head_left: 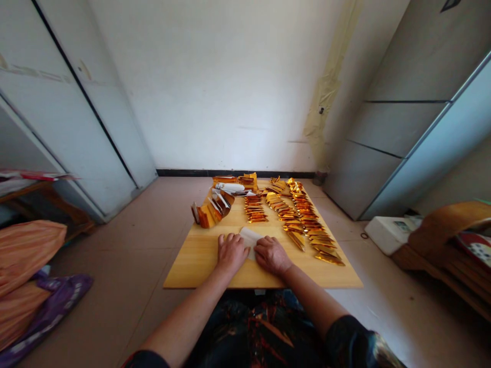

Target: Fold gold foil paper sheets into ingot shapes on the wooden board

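My left hand [231,253] and my right hand [272,255] lie side by side near the front of a light wooden board [203,263], both pressing on a pale paper sheet [249,243] between them. Its edges are partly hidden under my fingers. Several rows of folded gold foil pieces [307,220] run across the far half of the board. A heap of gold-and-white folded pieces [212,210] lies beyond my left hand, with white paper [230,187] behind it. Neither hand touches the gold pieces.
The board sits low over a tiled floor, with a white wall behind it. Grey cabinet doors [92,117] stand at the left, above orange cloth [26,255] and a purple bag [57,306]. To the right, a white box [389,234] stands beside a wooden chair or bed [441,245].
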Available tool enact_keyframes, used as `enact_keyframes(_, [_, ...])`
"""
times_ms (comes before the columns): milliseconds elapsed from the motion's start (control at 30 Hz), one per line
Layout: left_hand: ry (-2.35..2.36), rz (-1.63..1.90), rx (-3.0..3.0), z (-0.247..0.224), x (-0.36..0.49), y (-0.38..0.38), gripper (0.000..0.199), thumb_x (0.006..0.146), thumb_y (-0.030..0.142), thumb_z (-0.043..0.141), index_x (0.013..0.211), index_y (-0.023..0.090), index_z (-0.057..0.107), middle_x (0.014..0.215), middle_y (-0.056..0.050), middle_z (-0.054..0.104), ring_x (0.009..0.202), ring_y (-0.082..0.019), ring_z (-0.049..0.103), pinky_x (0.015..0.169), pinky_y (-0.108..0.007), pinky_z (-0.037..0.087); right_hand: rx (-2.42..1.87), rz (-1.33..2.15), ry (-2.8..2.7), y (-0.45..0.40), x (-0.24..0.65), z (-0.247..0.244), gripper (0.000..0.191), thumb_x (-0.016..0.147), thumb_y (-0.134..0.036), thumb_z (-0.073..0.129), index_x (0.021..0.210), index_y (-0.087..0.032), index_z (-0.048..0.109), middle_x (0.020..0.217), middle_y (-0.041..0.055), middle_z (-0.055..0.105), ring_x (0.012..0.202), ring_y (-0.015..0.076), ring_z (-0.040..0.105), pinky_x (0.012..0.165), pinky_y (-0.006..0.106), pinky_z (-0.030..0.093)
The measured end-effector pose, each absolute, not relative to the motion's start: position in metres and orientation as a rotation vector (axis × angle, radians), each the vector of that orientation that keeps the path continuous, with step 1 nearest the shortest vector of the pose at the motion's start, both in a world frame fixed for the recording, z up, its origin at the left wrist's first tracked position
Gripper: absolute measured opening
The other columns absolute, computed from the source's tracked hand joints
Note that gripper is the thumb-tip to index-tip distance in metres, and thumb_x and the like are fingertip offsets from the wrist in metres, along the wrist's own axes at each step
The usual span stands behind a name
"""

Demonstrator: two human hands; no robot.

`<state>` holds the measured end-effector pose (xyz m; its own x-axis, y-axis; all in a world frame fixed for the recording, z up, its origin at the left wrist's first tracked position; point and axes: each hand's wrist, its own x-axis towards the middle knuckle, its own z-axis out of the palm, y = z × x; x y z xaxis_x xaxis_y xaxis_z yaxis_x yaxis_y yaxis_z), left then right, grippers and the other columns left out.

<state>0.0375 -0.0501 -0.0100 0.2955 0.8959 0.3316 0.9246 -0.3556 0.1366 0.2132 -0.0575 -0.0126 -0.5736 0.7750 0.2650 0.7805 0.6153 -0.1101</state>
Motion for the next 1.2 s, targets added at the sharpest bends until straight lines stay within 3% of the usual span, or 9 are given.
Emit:
enact_keyframes(233, [-1.728, -0.565, -2.467, -0.013, 0.034, -0.054, 0.016, 0.082, 0.034, 0.056, 0.089, 0.022, 0.063, 0.094, -0.009, 0.063, 0.098, -0.026, 0.049, 0.092, -0.048, 0.027, -1.603, 0.096, -2.264, -0.046, 0.209, -0.012, 0.015, 0.086, -0.026, 0.052, 0.092, -0.020, 0.064, 0.096, 0.0063, 0.061, 0.092, 0.0194, 0.049, 0.075, 0.029, 0.033])
enact_keyframes(433, [-1.766, -0.544, -2.487, -0.011, 0.036, -0.054, 0.019, 0.083, 0.036, 0.054, 0.086, 0.021, 0.065, 0.093, -0.010, 0.062, 0.097, -0.026, 0.050, 0.084, -0.042, 0.032, -1.921, 0.112, -2.141, -0.035, 0.199, -0.007, 0.027, 0.082, -0.036, 0.056, 0.105, -0.022, 0.060, 0.106, 0.0093, 0.060, 0.101, 0.0251, 0.048, 0.079, 0.034, 0.034])
enact_keyframes(700, [-1.712, -0.504, -2.536, -0.009, 0.030, -0.054, 0.020, 0.082, 0.035, 0.055, 0.095, 0.023, 0.065, 0.095, -0.008, 0.059, 0.097, -0.025, 0.050, 0.078, -0.037, 0.036, -2.038, 0.283, -2.111, -0.018, 0.188, 0.005, 0.024, 0.073, -0.030, 0.061, 0.096, -0.023, 0.064, 0.102, 0.0078, 0.063, 0.099, 0.0243, 0.053, 0.078, 0.035, 0.036])
enact_keyframes(1033, [-1.723, -0.532, -2.528, -0.013, 0.035, -0.053, 0.021, 0.083, 0.036, 0.054, 0.094, 0.023, 0.066, 0.093, -0.008, 0.057, 0.097, -0.024, 0.049, 0.076, -0.036, 0.038, -1.772, 0.277, -2.131, -0.014, 0.191, -0.005, 0.021, 0.073, -0.016, 0.056, 0.092, -0.022, 0.061, 0.094, 0.0030, 0.064, 0.093, 0.0186, 0.053, 0.075, 0.028, 0.035])
enact_keyframes(1200, [-1.658, -0.515, -2.562, -0.013, 0.028, -0.053, 0.021, 0.082, 0.035, 0.055, 0.097, 0.024, 0.066, 0.096, -0.007, 0.058, 0.098, -0.026, 0.050, 0.076, -0.038, 0.038, -1.546, 0.153, -2.289, -0.033, 0.195, -0.015, 0.025, 0.075, -0.020, 0.055, 0.098, -0.026, 0.063, 0.094, 0.0032, 0.062, 0.094, 0.0205, 0.052, 0.078, 0.030, 0.034])
